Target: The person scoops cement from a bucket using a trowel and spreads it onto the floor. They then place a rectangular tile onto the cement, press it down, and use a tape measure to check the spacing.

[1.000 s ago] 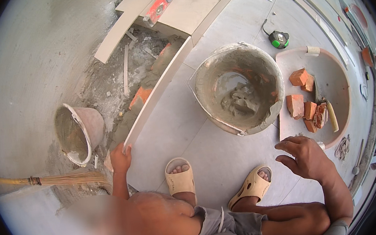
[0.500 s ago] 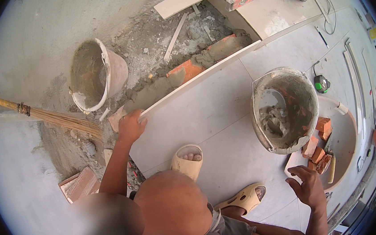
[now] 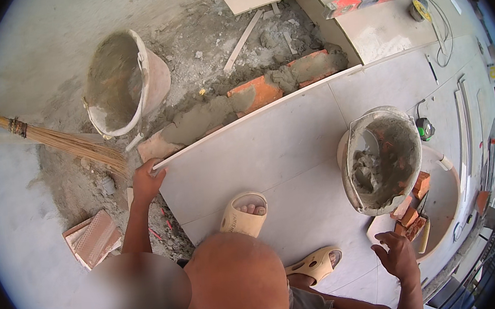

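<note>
My left hand is at the left end of a long, thin, pale tile strip, thumb and fingers closed around that end. Behind the strip runs a row of orange bricks partly covered with wet grey mortar. My right hand hangs over the grey floor tiles at the lower right, fingers loosely bent and apart, holding nothing. Near it lie several broken brick pieces and a tool with a pale handle. A bucket with mortar inside stands beyond.
Another mortar-coated bucket stands at the back left, beside a straw broom. A red and grey spirit level lies on a pale slab at the far right. A tape measure is right of the mortar bucket. Stacked tile pieces lie lower left.
My left hand has slid leftward along the tile strip to its end, uncovering more of the brick row. The right hand stays low at the right. The view has shifted slightly.
</note>
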Demonstrator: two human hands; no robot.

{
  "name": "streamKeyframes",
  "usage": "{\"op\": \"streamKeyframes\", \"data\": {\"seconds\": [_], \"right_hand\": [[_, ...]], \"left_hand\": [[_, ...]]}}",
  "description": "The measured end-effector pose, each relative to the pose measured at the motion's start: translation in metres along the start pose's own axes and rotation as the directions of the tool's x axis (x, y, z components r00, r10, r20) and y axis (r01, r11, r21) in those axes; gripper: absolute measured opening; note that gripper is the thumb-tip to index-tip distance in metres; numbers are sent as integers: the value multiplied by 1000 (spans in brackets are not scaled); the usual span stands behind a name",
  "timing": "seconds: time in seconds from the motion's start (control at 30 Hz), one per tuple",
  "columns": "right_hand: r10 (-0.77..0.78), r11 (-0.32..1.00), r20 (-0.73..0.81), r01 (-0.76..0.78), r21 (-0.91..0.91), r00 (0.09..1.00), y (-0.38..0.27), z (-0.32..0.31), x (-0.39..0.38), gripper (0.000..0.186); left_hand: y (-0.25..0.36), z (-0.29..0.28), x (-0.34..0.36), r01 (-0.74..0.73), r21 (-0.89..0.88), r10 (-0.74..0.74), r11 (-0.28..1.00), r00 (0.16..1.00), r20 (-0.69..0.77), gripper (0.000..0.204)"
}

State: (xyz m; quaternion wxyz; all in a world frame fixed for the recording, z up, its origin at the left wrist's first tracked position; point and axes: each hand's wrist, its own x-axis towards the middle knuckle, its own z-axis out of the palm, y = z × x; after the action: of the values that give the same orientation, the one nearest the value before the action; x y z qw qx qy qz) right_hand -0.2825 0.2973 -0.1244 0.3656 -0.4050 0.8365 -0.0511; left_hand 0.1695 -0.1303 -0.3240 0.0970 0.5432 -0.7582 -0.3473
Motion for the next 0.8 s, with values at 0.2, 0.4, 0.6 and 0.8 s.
{"op": "streamKeyframes", "data": {"seconds": [0.2, 0.4, 0.6, 0.8], "right_hand": [[88, 996, 81, -85, -39, 993, -18, -16, -21, 26], [47, 998, 76, -50, 42, 996, -49, -14, -14, 27], [-5, 1000, 105, 3, 24, 994, -57, -10, 9, 26], [-41, 998, 135, 35, 49, 990, -56, -3, 31, 25]], "left_hand": [[-16, 5, -1, -100, 93, 103, 991, 994, -34, 24], [-12, 12, -2, -143, 162, 164, 976, 979, -123, 21], [-16, 19, -1, -118, 167, 140, 979, 983, -122, 22], [-17, 19, -1, -127, 136, 146, 982, 979, -139, 23]]}}
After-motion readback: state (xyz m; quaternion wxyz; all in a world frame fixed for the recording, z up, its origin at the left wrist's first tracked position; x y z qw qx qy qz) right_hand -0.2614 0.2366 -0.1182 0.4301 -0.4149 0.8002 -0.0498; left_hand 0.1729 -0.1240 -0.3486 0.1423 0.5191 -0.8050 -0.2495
